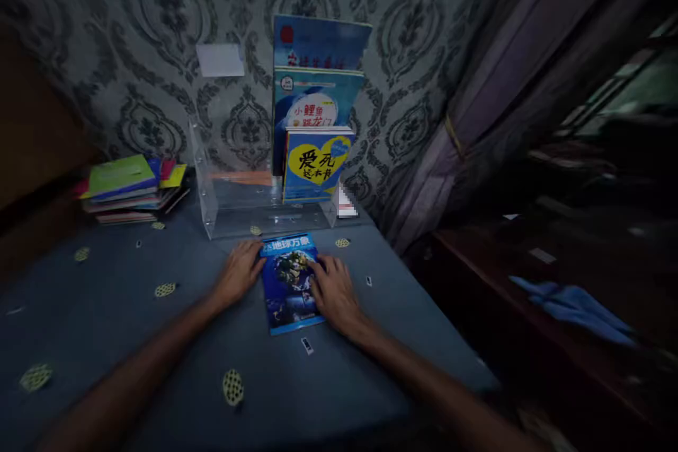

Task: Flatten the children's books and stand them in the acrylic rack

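A blue book [286, 286] with a picture of the Earth and white Chinese title letters on its cover lies flat on the table. My left hand [239, 275] is closed at the book's upper left edge, fingers bent and touching it. Against the right edge is my right hand [336, 293], with its thumb and index finger on the cover; its other fingers curl beside the edge. Just behind the book stands a clear acrylic rack [244, 222]. Its right side holds upright books, a blue one with a yellow heart [318, 166] in front and a teal book [291, 95] behind it.
A stack of books [124, 187] sits at the table's back left, with a green cover on top. The tablecloth [195, 360] is blue-grey with lotus-pod prints. Patterned wallpaper rises behind. To the right hangs a curtain [439, 162], and a blue cloth [572, 307] lies beyond the table edge.
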### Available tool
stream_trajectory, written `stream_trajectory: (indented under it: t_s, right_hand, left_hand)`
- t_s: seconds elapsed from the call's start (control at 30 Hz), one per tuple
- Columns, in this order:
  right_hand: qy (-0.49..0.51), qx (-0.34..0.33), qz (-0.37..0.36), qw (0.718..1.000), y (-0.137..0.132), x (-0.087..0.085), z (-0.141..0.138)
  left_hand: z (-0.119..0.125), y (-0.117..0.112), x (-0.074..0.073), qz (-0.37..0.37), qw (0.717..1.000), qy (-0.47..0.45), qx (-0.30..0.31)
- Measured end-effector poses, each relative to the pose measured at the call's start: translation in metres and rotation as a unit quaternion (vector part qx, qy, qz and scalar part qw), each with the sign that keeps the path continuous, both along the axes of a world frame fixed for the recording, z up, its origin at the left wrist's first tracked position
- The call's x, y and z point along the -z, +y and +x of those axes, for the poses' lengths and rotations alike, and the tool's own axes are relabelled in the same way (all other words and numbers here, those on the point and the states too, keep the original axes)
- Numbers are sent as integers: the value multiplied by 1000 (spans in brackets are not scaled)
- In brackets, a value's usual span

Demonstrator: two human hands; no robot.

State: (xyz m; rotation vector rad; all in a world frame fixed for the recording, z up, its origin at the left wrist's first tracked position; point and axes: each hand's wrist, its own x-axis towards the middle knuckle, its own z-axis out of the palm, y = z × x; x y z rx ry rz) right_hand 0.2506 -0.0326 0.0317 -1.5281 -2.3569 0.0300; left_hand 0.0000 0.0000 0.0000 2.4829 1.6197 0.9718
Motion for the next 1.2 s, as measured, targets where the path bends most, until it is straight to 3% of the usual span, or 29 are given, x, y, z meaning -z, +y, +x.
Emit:
stream_trajectory:
  t_s: [0.2, 0.37, 0.5, 0.63, 0.73, 0.87, 1.07, 1.2]
  right_hand:
    - [27, -194, -34, 980, 17, 1, -48]
    - [47, -254, -59, 964, 39, 10, -76]
    - [40, -242, -54, 968, 55, 16, -69]
    - [38, -187, -54, 980, 71, 20, -42]
    - [55, -145, -52, 987, 83, 25, -18]
    - [99, -149, -53, 982, 95, 35, 4]
    - [103, -138, -47, 984, 94, 40, 2]
    - [86, -124, -33, 988, 90, 39, -3]
  left_hand:
    - [1, 0, 5, -8, 1000, -18, -6]
    - [-1, -1, 8, -24, 999, -16, -17]
    - [0, -4, 0, -34, 999, 0, -25]
    - [-1, -6, -6, -38, 999, 18, -26]
    - [-2, -6, -4, -38, 998, 31, -34]
    - [-4, -3, 2, -32, 998, 47, -11]
    - [-10, 0, 0, -83, 992, 91, 33]
    - [-14, -22, -8, -110, 983, 121, 82]
